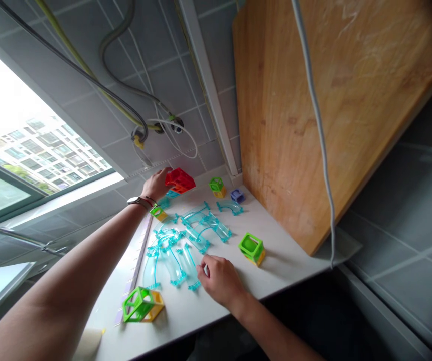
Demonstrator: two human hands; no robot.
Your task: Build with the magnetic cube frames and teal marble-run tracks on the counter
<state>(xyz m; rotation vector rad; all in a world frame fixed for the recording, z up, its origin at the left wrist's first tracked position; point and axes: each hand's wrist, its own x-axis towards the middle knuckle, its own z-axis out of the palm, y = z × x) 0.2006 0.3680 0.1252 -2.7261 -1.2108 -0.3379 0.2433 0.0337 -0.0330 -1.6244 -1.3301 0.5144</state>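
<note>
At the back of the white counter, my left hand has its fingers against the left side of a red plastic block piece; its fingertips are partly hidden. A blue piece shows below the red one. My right hand is loosely curled near the front edge, with nothing visible in it. Beside it lie several clear tube pieces with teal edges, curved and straight, in a loose pile. Green-and-yellow cube blocks stand around them: one at the right, one in front, one near my left wrist.
Another green-and-yellow block and a purple-blue block stand at the back. A large wooden board leans at the right with a grey cable hanging before it. Hoses hang on the tiled wall; a window is left.
</note>
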